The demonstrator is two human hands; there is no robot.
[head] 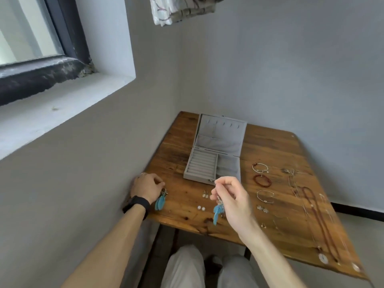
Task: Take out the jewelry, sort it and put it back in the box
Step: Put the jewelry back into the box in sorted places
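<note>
Your left hand (146, 189) rests knuckles-up at the 9 o'clock edge of the table (270, 146), fingers curled on the top of a blue feather earring (160, 202). Your right hand (230, 197), raised at 6 o'clock of the open jewelry box (220, 142), pinches the matching earring (217, 213), which dangles.
</note>
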